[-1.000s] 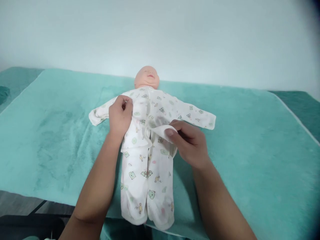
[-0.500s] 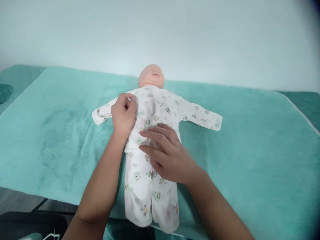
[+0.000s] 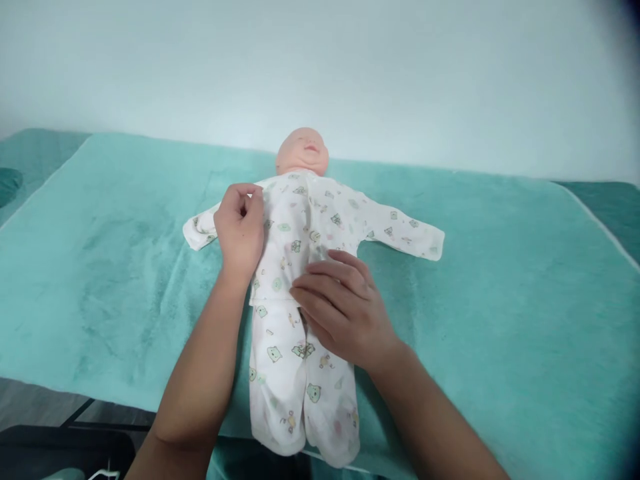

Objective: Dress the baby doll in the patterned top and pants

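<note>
A baby doll (image 3: 302,152) lies on its back, head at the far end. It wears a white printed baby shirt (image 3: 345,203) with its long sleeves spread sideways, and matching baby trousers (image 3: 280,387). My left hand (image 3: 241,227) is closed in a pinch by the shirt's left side, just below the shoulder; its fingertips are partly hidden, so whether cloth is between them does not show. Over the shirt's lower hem and the waist is my right hand (image 3: 345,310), fingers stretched and slightly apart, covering part of the shirt front.
A green plush cloth (image 3: 500,320) covers the table under the doll. Behind it rises a pale wall (image 3: 320,67). At the lower left, beyond the table's near edge, stands a dark container (image 3: 65,447) with a white wire-like item in it.
My left hand has shifted slightly left, off the shirt front toward its side. My right hand has drawn a little to the right, showing more of the shirt. The doll lies as before.
</note>
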The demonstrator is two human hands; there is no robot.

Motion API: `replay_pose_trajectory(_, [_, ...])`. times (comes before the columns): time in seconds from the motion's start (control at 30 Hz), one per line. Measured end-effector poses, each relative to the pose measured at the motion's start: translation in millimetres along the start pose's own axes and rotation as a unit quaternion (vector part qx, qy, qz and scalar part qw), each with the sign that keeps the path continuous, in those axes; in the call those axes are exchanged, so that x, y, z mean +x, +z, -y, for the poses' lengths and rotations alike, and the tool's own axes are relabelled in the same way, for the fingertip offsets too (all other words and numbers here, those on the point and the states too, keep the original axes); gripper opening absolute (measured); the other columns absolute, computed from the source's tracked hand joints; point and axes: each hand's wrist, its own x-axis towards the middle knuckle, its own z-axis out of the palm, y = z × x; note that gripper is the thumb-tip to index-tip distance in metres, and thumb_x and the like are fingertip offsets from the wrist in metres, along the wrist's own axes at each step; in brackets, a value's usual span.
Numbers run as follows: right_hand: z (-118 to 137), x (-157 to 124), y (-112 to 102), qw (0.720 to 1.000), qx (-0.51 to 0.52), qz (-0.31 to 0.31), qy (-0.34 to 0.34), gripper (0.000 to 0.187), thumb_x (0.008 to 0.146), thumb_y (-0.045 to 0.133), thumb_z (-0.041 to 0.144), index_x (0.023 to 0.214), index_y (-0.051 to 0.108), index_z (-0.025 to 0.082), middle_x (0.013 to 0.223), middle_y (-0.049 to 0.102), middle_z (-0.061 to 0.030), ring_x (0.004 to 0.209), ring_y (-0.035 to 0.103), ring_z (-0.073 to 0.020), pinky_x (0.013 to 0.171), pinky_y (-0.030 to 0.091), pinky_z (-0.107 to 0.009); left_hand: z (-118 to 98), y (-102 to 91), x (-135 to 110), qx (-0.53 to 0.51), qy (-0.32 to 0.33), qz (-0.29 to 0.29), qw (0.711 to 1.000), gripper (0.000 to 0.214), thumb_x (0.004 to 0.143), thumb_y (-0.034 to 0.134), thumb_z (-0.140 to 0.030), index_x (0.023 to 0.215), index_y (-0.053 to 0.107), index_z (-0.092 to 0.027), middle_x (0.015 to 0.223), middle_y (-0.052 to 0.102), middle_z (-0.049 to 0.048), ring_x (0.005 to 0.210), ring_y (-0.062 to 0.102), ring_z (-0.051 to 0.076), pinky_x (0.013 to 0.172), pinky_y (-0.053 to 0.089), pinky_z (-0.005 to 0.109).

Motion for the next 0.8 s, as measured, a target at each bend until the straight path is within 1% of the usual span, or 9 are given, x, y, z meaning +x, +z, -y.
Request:
replay_pose_trajectory(0.1, [0.2, 0.2, -2.1, 1.000, 0.006, 0.017, -0.024, 0.021, 0.091, 0.062, 0.005, 0.095, 0.067, 0.025, 0.088, 0.075, 0.0009, 0.094, 0.066, -0.0173, 0.109, 0.052, -0.044, 0.5, 0.0, -0.1, -0.016, 0.002, 0.005, 1.000, 0.013, 0.099, 0.053, -0.033, 0.094, 0.063, -0.026, 0.064, 0.039, -0.0044, 0.061, 0.044, 0.013, 0.065, 0.043, 0.028])
replay_pose_trajectory(0.27, [-1.6, 1.0, -2.7, 0.998, 0.008, 0.054, -0.036, 0.021, 0.094, 0.060, 0.007, 0.085, 0.066, 0.026, 0.075, 0.067, 0.0038, 0.078, 0.060, -0.0143, 0.105, 0.052, -0.039, 0.3, -0.4, 0.7, -0.014, -0.013, 0.014, 1.000, 0.013, 0.099, 0.053, -0.031, 0.093, 0.063, -0.025, 0.064, 0.043, -0.0041, 0.061, 0.045, 0.013, 0.065, 0.043, 0.028])
replay_pose_trajectory(0.4, [0.0, 2.2, -1.2, 0.998, 0.029, 0.057, -0.029, 0.022, 0.097, 0.063, 0.017, 0.076, 0.063, 0.025, 0.065, 0.060, 0.0041, 0.068, 0.053, -0.0137, 0.092, 0.055, -0.036, 1.2, -0.3, 0.5, -0.005, -0.023, 0.043, 0.999, 0.012, 0.098, 0.054, -0.030, 0.093, 0.063, -0.026, 0.063, 0.045, -0.0041, 0.061, 0.047, 0.014, 0.065, 0.044, 0.028])
replay_pose_trajectory(0.47, [2.2, 2.3, 0.0, 0.997, 0.042, 0.053, -0.029, 0.023, 0.097, 0.065, 0.020, 0.074, 0.062, 0.024, 0.063, 0.060, 0.0043, 0.064, 0.052, -0.0130, 0.084, 0.055, -0.035, 1.5, 0.3, 0.0, 0.008, -0.014, 0.045, 0.999, 0.012, 0.098, 0.054, -0.029, 0.092, 0.064, -0.025, 0.064, 0.048, -0.0039, 0.063, 0.049, 0.014, 0.066, 0.045, 0.029])
replay_pose_trajectory(0.53, [4.9, 2.3, 1.2, 0.997, 0.055, 0.039, -0.034, 0.019, 0.094, 0.068, 0.019, 0.076, 0.064, 0.023, 0.070, 0.066, 0.0024, 0.068, 0.058, -0.0138, 0.082, 0.056, -0.035, 1.9, 1.3, -0.2, 0.035, 0.013, 0.042, 0.998, 0.012, 0.096, 0.055, -0.026, 0.090, 0.064, -0.024, 0.072, 0.057, -0.0019, 0.071, 0.055, 0.016, 0.072, 0.047, 0.030])
replay_pose_trajectory(0.6, [7.3, 2.3, 2.3, 0.997, 0.068, 0.024, -0.035, 0.012, 0.092, 0.069, 0.016, 0.082, 0.068, 0.022, 0.089, 0.076, -0.0021, 0.085, 0.068, -0.0175, 0.088, 0.058, -0.038, 2.8, 2.4, 0.4, 0.064, 0.048, 0.042, 0.996, 0.011, 0.094, 0.055, -0.022, 0.090, 0.065, -0.023, 0.087, 0.067, 0.0018, 0.087, 0.061, 0.018, 0.083, 0.050, 0.033])
replay_pose_trajectory(0.67, [8.7, 2.7, 3.4, 0.996, 0.086, 0.027, -0.029, 0.010, 0.092, 0.068, 0.014, 0.088, 0.070, 0.022, 0.108, 0.079, -0.0053, 0.101, 0.072, -0.0203, 0.097, 0.058, -0.041, 4.1, 3.2, 1.9, 0.075, 0.065, 0.051, 0.994, 0.013, 0.094, 0.055, -0.019, 0.093, 0.067, -0.023, 0.101, 0.070, 0.0047, 0.103, 0.062, 0.021, 0.094, 0.050, 0.036])
replay_pose_trajectory(0.73, [8.7, 3.4, 4.1, 0.992, 0.115, 0.040, -0.021, 0.011, 0.093, 0.065, 0.013, 0.091, 0.071, 0.022, 0.111, 0.080, -0.0051, 0.104, 0.074, -0.0203, 0.097, 0.060, -0.041, 5.7, 3.4, 3.8, 0.059, 0.059, 0.075, 0.994, 0.017, 0.096, 0.052, -0.020, 0.100, 0.069, -0.022, 0.109, 0.072, 0.0060, 0.112, 0.063, 0.022, 0.103, 0.049, 0.039])
replay_pose_trajectory(0.8, [7.9, 4.4, 3.5, 0.986, 0.164, 0.040, -0.012, 0.010, 0.093, 0.064, 0.014, 0.094, 0.071, 0.021, 0.102, 0.081, -0.0042, 0.099, 0.076, -0.0200, 0.090, 0.062, -0.040, 7.0, 3.1, 5.3, 0.035, 0.049, 0.116, 0.991, 0.021, 0.099, 0.051, -0.025, 0.108, 0.070, -0.022, 0.123, 0.072, 0.0074, 0.123, 0.063, 0.022, 0.113, 0.046, 0.041])
